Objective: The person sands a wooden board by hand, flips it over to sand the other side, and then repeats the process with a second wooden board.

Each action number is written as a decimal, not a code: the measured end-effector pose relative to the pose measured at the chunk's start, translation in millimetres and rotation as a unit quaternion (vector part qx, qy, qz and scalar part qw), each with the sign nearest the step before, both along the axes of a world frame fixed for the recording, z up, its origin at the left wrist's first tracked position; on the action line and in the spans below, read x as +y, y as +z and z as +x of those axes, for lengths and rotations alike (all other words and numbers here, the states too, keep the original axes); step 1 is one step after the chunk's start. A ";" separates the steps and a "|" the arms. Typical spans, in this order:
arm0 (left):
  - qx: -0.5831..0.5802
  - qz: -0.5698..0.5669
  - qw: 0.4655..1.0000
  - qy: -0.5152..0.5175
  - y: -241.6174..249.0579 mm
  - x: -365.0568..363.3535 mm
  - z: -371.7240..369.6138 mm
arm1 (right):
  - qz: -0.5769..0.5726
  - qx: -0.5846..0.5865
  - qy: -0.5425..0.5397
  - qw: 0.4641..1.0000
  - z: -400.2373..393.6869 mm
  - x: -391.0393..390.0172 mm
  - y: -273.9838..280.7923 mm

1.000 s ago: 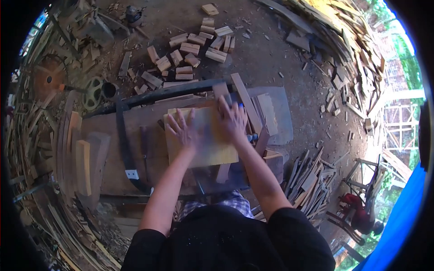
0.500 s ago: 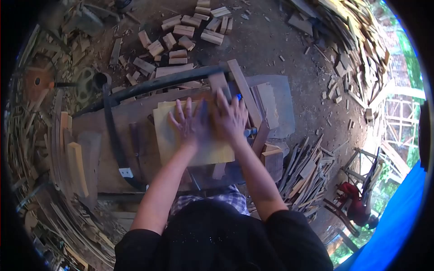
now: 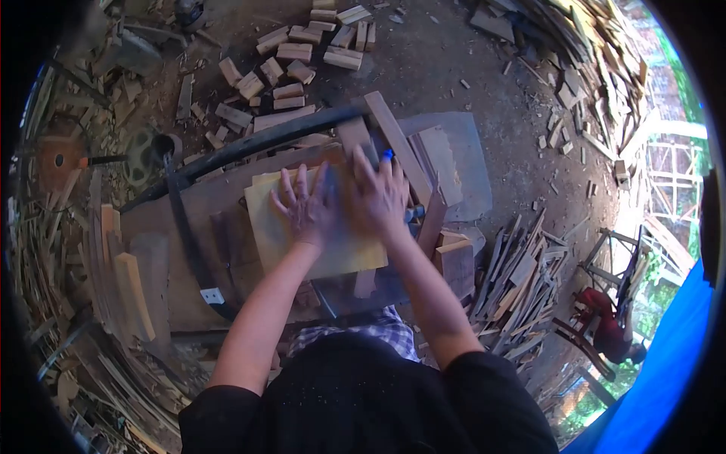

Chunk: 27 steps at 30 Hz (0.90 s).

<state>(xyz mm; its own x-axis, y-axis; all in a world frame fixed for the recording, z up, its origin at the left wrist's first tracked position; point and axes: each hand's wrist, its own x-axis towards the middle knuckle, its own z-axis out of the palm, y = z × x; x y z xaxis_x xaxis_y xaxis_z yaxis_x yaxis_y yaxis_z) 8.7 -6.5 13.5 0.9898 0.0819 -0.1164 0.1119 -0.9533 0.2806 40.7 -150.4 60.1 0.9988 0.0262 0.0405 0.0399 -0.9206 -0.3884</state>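
My left hand [image 3: 304,212] lies flat on a pale yellow sheet [image 3: 283,257], its fingers spread toward the far edge. Over the sheet's right side is my right hand [image 3: 380,198], fingers stretched forward and slightly blurred. A short flat wood piece [image 3: 353,136] lies just beyond the right fingertips. Beside that hand, a long wooden board [image 3: 397,144] slants along the bench. A small blue object [image 3: 388,154] shows by the right fingers, and a blue-and-dark tool end [image 3: 414,213] sticks out by the wrist. The sheet rests on a brown workbench [image 3: 193,265].
A dark curved bar [image 3: 265,140] crosses the bench's far side, and a dark strap-like piece [image 3: 189,234] runs down its left. Cut wood blocks [image 3: 295,51] lie on the ground ahead. Scrap strips [image 3: 518,280] are heaped at right. A person in red [image 3: 609,333] is farther right.
The whole view has shifted slightly, so bench and sheet appear a little farther left. Both hands keep nearly the same place on the sheet, with the left one less blurred.
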 end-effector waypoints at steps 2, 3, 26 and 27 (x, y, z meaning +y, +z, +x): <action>-0.014 0.001 1.000 -0.005 0.0 0.2 0.2 | -0.027 0.004 0.001 1.000 -81.4 -14.0 4.2; -0.019 0.008 1.000 -0.001 -1.2 -1.0 -0.8 | -0.060 0.037 0.014 0.997 -119.7 -19.8 14.2; -0.056 -0.026 0.998 -0.003 0.5 3.6 -2.6 | 0.025 0.038 0.044 0.998 65.0 19.7 -12.3; -0.063 -0.034 0.997 0.009 -2.3 3.6 -2.6 | 0.028 0.033 0.039 0.998 59.5 20.4 -12.0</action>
